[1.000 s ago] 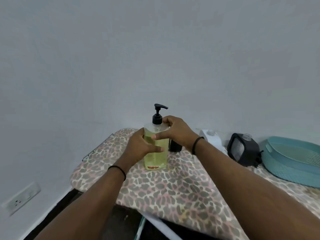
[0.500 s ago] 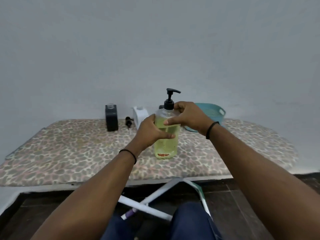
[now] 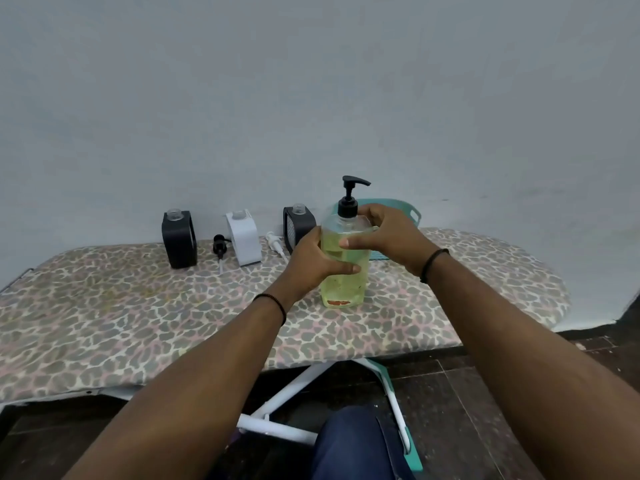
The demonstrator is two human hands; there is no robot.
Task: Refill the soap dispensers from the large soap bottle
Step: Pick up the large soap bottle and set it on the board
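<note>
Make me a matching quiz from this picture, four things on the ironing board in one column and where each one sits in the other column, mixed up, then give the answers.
Things
1. large soap bottle
2. white dispenser
3. black pump head
4. teal basket

Places
A. lying between the far-left black dispenser and the white one
B. behind the bottle, by the wall
C. upright, gripped by the left hand and right hand
D. standing between two black dispensers

Pairs: 1-C, 2-D, 3-A, 4-B
</note>
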